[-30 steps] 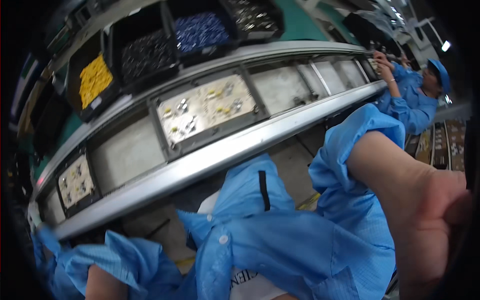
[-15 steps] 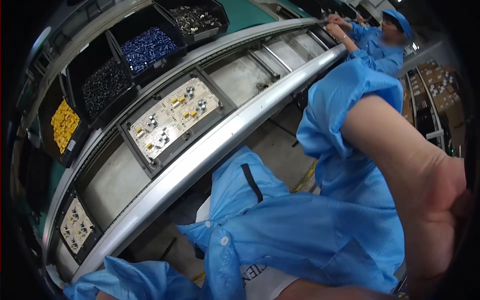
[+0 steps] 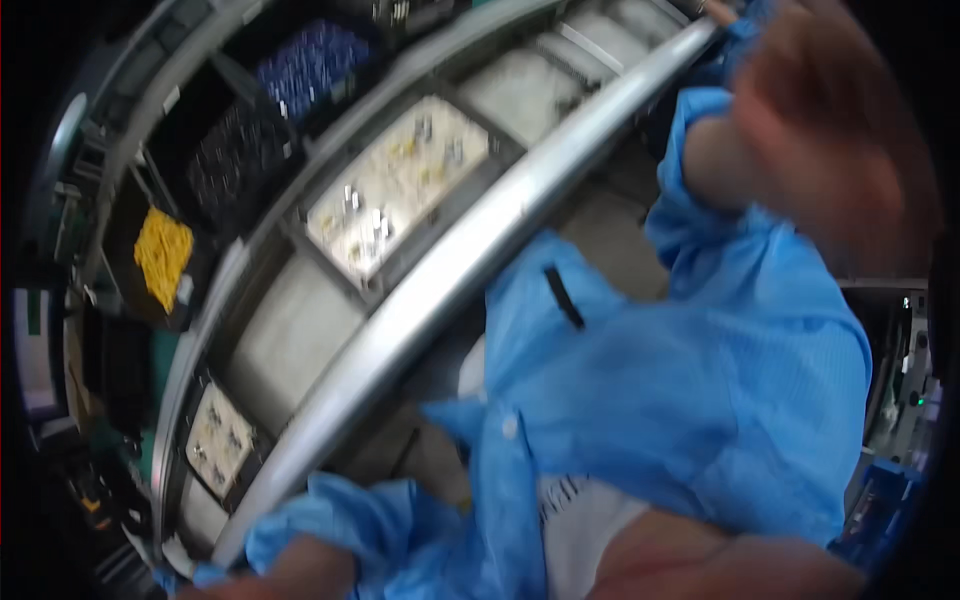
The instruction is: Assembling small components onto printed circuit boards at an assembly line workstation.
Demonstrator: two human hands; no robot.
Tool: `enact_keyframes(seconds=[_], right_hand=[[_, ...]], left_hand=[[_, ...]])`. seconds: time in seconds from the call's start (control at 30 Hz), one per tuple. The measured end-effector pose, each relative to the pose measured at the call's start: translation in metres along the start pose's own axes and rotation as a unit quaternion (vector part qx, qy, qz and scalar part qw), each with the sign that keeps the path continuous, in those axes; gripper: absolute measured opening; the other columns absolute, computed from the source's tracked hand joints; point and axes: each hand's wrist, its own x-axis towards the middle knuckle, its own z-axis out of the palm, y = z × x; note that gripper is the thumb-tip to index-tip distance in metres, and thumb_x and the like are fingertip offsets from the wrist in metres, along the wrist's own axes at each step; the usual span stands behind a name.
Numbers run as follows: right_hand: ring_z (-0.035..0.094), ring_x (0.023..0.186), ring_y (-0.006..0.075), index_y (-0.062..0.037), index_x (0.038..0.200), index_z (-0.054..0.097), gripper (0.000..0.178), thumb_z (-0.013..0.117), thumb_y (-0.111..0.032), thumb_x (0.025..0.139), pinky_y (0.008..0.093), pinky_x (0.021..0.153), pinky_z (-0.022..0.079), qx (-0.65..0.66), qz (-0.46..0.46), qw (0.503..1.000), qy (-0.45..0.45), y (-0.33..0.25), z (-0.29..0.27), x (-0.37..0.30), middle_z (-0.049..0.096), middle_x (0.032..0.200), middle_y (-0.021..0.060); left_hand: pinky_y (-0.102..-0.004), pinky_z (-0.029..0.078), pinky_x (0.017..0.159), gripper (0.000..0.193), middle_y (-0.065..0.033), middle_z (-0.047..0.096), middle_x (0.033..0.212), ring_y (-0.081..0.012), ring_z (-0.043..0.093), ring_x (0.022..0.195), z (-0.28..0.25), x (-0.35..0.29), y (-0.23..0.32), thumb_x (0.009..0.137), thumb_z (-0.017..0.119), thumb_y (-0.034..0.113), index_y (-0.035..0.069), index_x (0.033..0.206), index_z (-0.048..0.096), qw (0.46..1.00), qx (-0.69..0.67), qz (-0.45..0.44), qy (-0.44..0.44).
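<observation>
My right hand (image 3: 820, 130) is raised at the upper right, large and close, smeared by motion. Its fingers cannot be made out, nor whether they hold anything. A bare left forearm (image 3: 310, 570) comes out of a blue sleeve at the lower left; the picture's edge cuts off the hand. Between my arms runs a conveyor line with a bright metal rail (image 3: 440, 270). On it lies a pale circuit board (image 3: 395, 190) in a dark frame, carrying yellow and silvery parts. Another circuit board (image 3: 220, 440) lies farther down the line at the left.
Behind the conveyor stand black bins: yellow parts (image 3: 163, 258), dark parts (image 3: 237, 165) and blue parts (image 3: 313, 65). Part of another person's hand (image 3: 722, 12) shows at the far end of the rail. A blue object (image 3: 880, 510) stands at the lower right.
The whole view has swung, moving conveyor and bins right in the picture, and is now blurred. My right hand has gone from the right edge to the upper right. More left forearm shows.
</observation>
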Motion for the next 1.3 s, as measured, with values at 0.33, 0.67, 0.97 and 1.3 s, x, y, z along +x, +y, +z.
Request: enact_keyframes(seconds=[0.33, 0.67, 0.97, 1.3], right_hand=[[0.053, 0.059, 0.0078, 0.0015, 0.088, 0.065, 0.014, 0.058, -0.009, 0.084, 0.0252, 0.053, 0.04, -0.197, 0.312, 0.908, -0.199, 0.085, 0.003, -0.041, 0.057, 0.062, 0.0033], [0.065, 0.08, 0.0366, 0.0056, 0.092, 0.064, 0.042, 0.046, -0.032, 0.093, 0.0434, 0.075, 0.049, -0.331, 0.416, 0.712, -0.458, 0.228, 0.005, -0.151, 0.065, 0.082, 0.0238], [0.062, 0.069, 0.0346, 0.0068, 0.082, 0.064, 0.038, 0.044, -0.025, 0.088, 0.0423, 0.069, 0.049, -0.151, 0.379, 0.714, -0.57, 0.255, 0.01, -0.142, 0.062, 0.069, 0.0215], [0.06, 0.066, 0.0199, 0.0017, 0.091, 0.068, 0.022, 0.056, -0.016, 0.085, 0.0342, 0.062, 0.047, 0.015, 0.473, 0.742, -0.475, 0.286, -0.013, -0.137, 0.066, 0.076, 0.0108]], left_hand=[[-0.024, 0.046, 0.068, 0.026, -0.0219, 0.065, 0.086, -0.0168, 0.057, 0.069, -0.011, -0.063, -0.032, 0.092, 0.055, -0.001, -0.016, 0.113, 0.057, 0.968, -0.072, -0.234, -0.054], [-0.019, 0.048, 0.072, 0.016, -0.0057, 0.07, 0.088, -0.0095, 0.064, 0.08, 0.059, -0.126, -0.117, 0.09, 0.065, 0.003, -0.003, 0.104, 0.071, 0.829, -0.053, -0.485, -0.274], [-0.0221, 0.048, 0.073, 0.017, -0.0043, 0.069, 0.086, -0.0085, 0.061, 0.077, 0.123, -0.126, -0.113, 0.088, 0.066, 0.002, 0.0, 0.104, 0.071, 0.771, 0.085, -0.479, -0.41], [-0.0239, 0.044, 0.061, 0.015, -0.0051, 0.066, 0.082, -0.011, 0.052, 0.063, 0.14, -0.114, -0.11, 0.077, 0.071, 0.0, 0.0, 0.091, 0.07, 0.735, 0.161, -0.46, -0.472]])
